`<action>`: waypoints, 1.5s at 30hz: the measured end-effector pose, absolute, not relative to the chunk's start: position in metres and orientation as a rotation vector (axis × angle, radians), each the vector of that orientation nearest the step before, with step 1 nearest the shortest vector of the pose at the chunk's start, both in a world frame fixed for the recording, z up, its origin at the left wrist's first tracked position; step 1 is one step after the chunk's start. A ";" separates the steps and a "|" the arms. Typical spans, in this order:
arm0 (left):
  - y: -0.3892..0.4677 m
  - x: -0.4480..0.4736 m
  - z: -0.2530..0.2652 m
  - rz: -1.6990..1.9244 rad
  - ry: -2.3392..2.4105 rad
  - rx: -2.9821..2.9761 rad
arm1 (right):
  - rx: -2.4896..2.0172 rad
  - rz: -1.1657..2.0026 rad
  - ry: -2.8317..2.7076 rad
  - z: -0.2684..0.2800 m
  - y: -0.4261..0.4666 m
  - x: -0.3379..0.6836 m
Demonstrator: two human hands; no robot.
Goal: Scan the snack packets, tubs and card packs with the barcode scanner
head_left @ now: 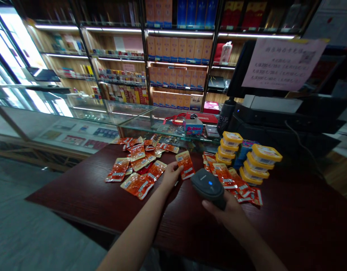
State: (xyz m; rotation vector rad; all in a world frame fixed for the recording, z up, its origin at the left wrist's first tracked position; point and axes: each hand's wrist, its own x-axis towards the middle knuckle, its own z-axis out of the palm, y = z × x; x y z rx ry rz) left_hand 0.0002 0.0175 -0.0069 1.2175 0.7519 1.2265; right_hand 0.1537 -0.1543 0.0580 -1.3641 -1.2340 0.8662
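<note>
Over the middle of the dark wooden counter, my left hand (172, 176) grips an orange snack packet (185, 165) by its left edge and holds it upright. My right hand (222, 207) is wrapped around a black barcode scanner (207, 185) with a small blue light on top. The scanner's front end points toward the held packet, close to its lower right corner. Several similar packets (138, 184) lie in a loose heap to the left of my left hand. More packets (225, 176) are spread beyond and to the right of the scanner.
Two stacks of yellow-lidded tubs (229, 146) stand at the right, with blue packages (241, 154) between them. Behind are a small colourful box (193, 127), a glass display case (139, 122) and a monitor with a pink notice (283, 64). Shelves of boxes (179, 49) line the wall.
</note>
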 end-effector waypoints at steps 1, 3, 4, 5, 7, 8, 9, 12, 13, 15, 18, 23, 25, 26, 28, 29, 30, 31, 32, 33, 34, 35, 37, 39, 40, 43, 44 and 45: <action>0.018 0.000 -0.008 1.240 0.761 1.242 | -1.360 0.845 -1.242 0.060 -0.151 0.150; 0.018 0.000 -0.009 1.271 0.789 1.299 | -1.352 0.831 -1.239 0.062 -0.147 0.145; 0.018 0.000 -0.008 1.290 0.811 1.337 | -1.361 0.825 -1.236 0.062 -0.145 0.144; 0.018 -0.001 -0.008 1.311 0.842 1.381 | -1.382 0.814 -1.233 0.061 -0.143 0.145; 0.018 -0.001 -0.007 1.341 0.912 1.482 | -1.438 0.796 -1.232 0.058 -0.141 0.147; 0.019 -0.001 -0.007 1.351 0.942 1.525 | -1.464 0.791 -1.236 0.055 -0.140 0.148; 0.019 -0.002 -0.007 1.357 0.965 1.557 | -1.485 0.789 -1.242 0.053 -0.140 0.149; 0.021 -0.001 -0.009 1.346 0.960 1.557 | -1.509 0.795 -1.257 0.050 -0.140 0.150; 0.021 -0.001 -0.010 1.340 0.939 1.523 | -1.508 0.788 -1.260 0.050 -0.140 0.150; 0.021 0.000 -0.012 1.327 0.894 1.439 | -1.489 0.757 -1.270 0.053 -0.142 0.148; 0.021 -0.001 -0.012 1.320 0.875 1.374 | -1.459 0.691 -1.350 0.058 -0.146 0.151; 0.020 -0.004 -0.009 1.377 1.039 1.356 | -1.809 0.346 -1.758 0.044 -0.162 0.176; 0.019 -0.004 -0.006 1.387 1.061 1.305 | -1.862 0.189 -1.900 0.029 -0.168 0.187; 0.018 -0.004 -0.004 1.389 1.053 1.266 | -1.870 0.110 -1.950 0.022 -0.171 0.192; 0.018 -0.001 0.001 1.386 1.027 1.180 | -1.870 -0.021 -2.008 0.008 -0.175 0.198; 0.018 0.002 0.004 1.380 1.017 1.143 | -1.869 -0.061 -2.023 0.003 -0.176 0.199; 0.018 0.006 0.007 1.372 1.005 1.114 | -1.869 -0.086 -2.029 -0.001 -0.177 0.200; 0.019 0.010 0.011 1.361 0.991 1.097 | -1.871 -0.097 -2.029 -0.003 -0.177 0.200; 0.021 0.015 0.015 1.346 0.972 1.092 | -1.874 -0.102 -2.026 -0.005 -0.178 0.200; 0.023 0.022 0.020 1.324 0.949 1.098 | -1.877 -0.106 -2.021 -0.005 -0.178 0.200; 0.026 0.029 0.024 1.297 0.924 1.109 | -1.876 -0.109 -2.013 -0.005 -0.178 0.199; 0.030 0.038 0.028 1.259 0.900 1.125 | -1.871 -0.111 -2.004 -0.005 -0.178 0.199; 0.039 0.057 0.035 1.172 0.868 1.180 | -1.847 -0.102 -1.989 -0.004 -0.178 0.199; 0.050 0.078 0.039 1.120 0.888 1.263 | -1.829 -0.073 -1.973 -0.004 -0.178 0.200; 0.056 0.087 0.040 1.114 0.923 1.303 | -1.827 -0.061 -1.966 -0.004 -0.178 0.201; 0.070 0.110 0.036 1.156 1.103 1.380 | -1.838 -0.044 -1.951 -0.005 -0.177 0.203; 0.073 0.114 0.034 1.172 1.163 1.397 | -1.841 -0.043 -1.950 -0.005 -0.176 0.204; 0.075 0.118 0.031 1.182 1.205 1.417 | -1.845 -0.042 -1.949 -0.005 -0.176 0.204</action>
